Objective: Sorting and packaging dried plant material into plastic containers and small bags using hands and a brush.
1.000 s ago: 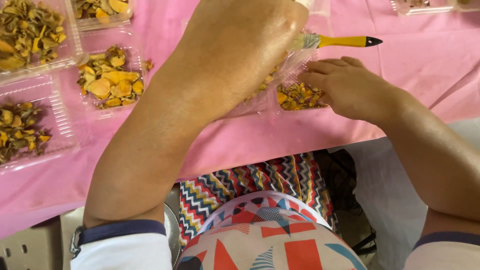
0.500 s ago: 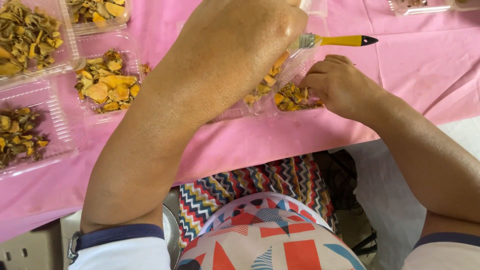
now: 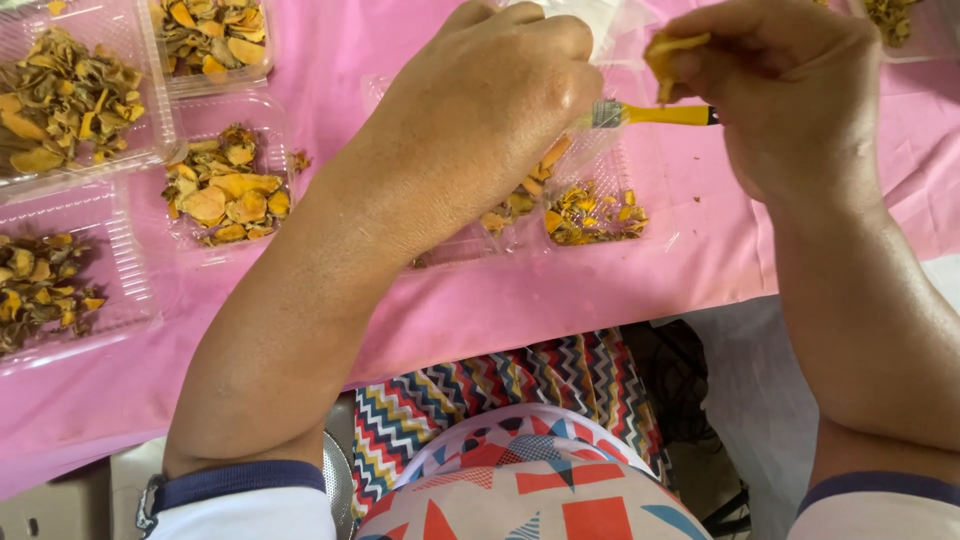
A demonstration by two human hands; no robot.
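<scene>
My left hand (image 3: 490, 100) reaches across the pink tablecloth (image 3: 700, 250), its fingers curled on the edge of a clear plastic bag (image 3: 610, 25) at the top centre. My right hand (image 3: 790, 90) is raised beside it and pinches a yellow-orange dried slice (image 3: 668, 55) between its fingertips. Below both hands lies a clear plastic tray (image 3: 650, 235) with a small heap of dried yellow pieces (image 3: 592, 212). A brush with a yellow handle (image 3: 668, 114) rests on the table between the hands, its bristle end partly hidden behind my left hand.
Several clear plastic trays of dried yellow-brown slices stand at the left: one at top left (image 3: 65, 95), one at top centre (image 3: 208, 35), one in the middle (image 3: 222, 190), one at the left edge (image 3: 40, 285). The table's front edge runs above my patterned clothing (image 3: 500, 400).
My right hand has lifted off the tray of pieces and risen to the upper right, now pinching a yellow slice. My left hand has stayed by the bag.
</scene>
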